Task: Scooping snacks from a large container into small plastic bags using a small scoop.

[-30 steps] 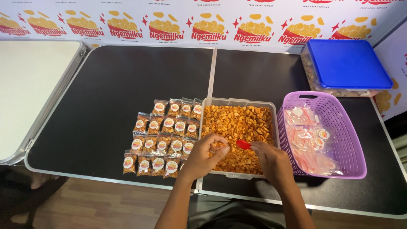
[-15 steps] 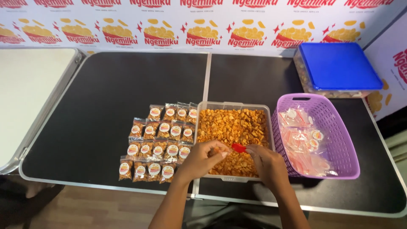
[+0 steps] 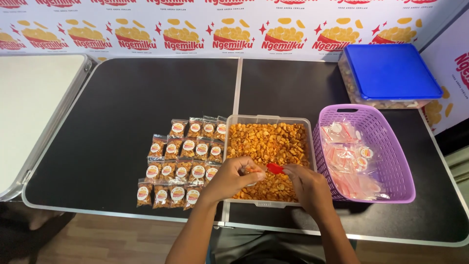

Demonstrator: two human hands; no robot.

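Over the near end of a clear plastic tub point(image 3: 267, 119) full of orange snack pieces, the person's 2 hands meet. Their right hand point(image 3: 305, 186) pinches a small red scoop point(image 3: 274, 168) between thumb and fingers, closed tight on its handle. The scoop's round end points toward the other hand and sits just above the snacks. Their left hand point(image 3: 234, 178) is curled shut around something small, likely a little clear bag, but the fingers hide most of it, so I cannot tell for sure. The fingertips of this hand almost touch the scoop.

The tub sits on a black folding table point(image 3: 122, 98), close to the near edge, right beside the seam that runs down the middle of the table. Just left of the tub lie small filled bags point(image 3: 183, 159) with round white stickers, set out in 4 neat rows and touching each other. The bottom row lies near the table's edge.

Right of the tub, touching or almost touching it, stands a purple plastic basket point(image 3: 391, 151) with holes in its walls. It holds a loose pile of empty clear bags point(image 3: 349, 161) with the same round stickers. Farther back on the right sits a big clear box with a blue lid point(image 3: 391, 71). A white table point(image 3: 34, 102) stands off to the left, next to the black one.
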